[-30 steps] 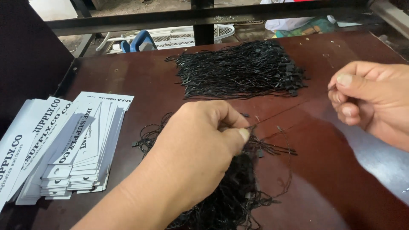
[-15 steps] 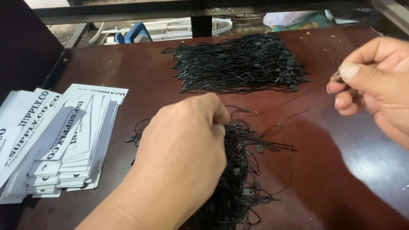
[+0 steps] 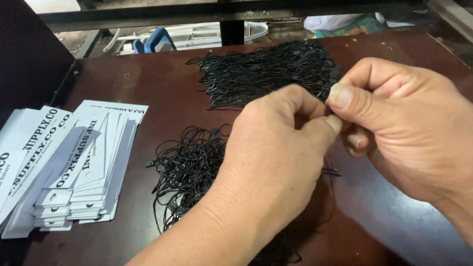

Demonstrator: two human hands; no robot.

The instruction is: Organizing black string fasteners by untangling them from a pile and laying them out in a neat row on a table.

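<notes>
Left hand (image 3: 276, 148) and right hand (image 3: 394, 128) met fingertip to fingertip above the worktop (image 3: 162, 83), both pinched closed; the item gripped was too small to identify. Tangled black cords (image 3: 189, 167) lay beneath. The tidy cord bundle (image 3: 261, 74) ran lengthwise along the far edge.

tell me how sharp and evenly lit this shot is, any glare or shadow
Head view: both hands, left hand and right hand, and the white tags are sharp; soft sheen on the brown table lower right; loose black strings merge into shadow under the left wrist.

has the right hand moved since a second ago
Yes. The right hand has come in leftward from the table's right edge and now meets the left hand in front of the neat bundle of black strings.
</notes>
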